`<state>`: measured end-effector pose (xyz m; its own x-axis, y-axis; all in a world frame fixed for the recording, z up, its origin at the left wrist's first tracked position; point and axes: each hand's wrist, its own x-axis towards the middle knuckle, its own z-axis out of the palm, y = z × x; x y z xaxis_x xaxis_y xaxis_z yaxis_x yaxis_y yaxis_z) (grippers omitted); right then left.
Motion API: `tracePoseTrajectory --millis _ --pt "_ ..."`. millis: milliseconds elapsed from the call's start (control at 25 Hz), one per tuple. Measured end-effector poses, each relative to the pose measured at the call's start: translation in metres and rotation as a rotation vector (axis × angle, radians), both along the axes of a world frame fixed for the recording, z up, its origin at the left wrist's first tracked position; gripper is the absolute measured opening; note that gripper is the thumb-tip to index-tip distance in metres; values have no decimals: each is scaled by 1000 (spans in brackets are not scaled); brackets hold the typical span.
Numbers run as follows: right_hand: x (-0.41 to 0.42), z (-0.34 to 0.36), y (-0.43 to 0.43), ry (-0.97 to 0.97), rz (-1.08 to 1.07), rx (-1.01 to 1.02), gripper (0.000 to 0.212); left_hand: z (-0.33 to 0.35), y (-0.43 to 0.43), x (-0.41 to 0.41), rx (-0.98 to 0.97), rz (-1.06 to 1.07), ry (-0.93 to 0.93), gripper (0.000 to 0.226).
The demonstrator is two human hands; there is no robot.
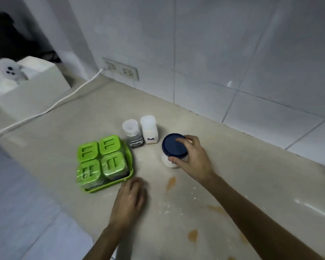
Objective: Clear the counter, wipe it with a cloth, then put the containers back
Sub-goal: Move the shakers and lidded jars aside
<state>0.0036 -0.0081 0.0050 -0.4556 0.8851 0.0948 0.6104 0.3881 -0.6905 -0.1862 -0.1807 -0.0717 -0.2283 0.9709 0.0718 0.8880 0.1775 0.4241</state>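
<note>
Clearing step under way, by look of it, desk (251, 166) unwiped; green tray (131, 167) of four lidded tubs centre-left; left hand (130, 198) just beside its corner, blurred, grip unclear; two shakers (141, 132) mid-frame; right hand (192, 155) clasped blue-lidded jar (174, 150) centre-right; next: lift jar clear; orange stains (171, 183) lower right.

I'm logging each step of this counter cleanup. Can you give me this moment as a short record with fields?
surface: beige counter, not yet cleared
right hand: gripping the blue-lidded jar from above
left hand: at the near corner of the green tray, contact unclear (blurred)
tray contents: four green-lidded containers
beside tray: salt shaker and a dark-filled shaker, upright
mess: orange stains, white specks
cloth: not in view
</note>
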Motion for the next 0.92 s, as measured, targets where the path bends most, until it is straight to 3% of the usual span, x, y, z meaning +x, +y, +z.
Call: tracePoseTrajectory --millis 240,560,680,920 --pt "-82 -19 -16 -2 69 -12 64 -16 -19 -14 105 -31 -57 24" --pt "-91 -29 -19 -39 111 15 72 -12 -12 -11 127 -108 -94 24" --pt "-31 -28 -26 -86 11 49 66 -6 0 11 145 -198 -112 29" --pt "229 -28 -53 -257 -529 101 55 11 65 155 198 -602 -110 36"
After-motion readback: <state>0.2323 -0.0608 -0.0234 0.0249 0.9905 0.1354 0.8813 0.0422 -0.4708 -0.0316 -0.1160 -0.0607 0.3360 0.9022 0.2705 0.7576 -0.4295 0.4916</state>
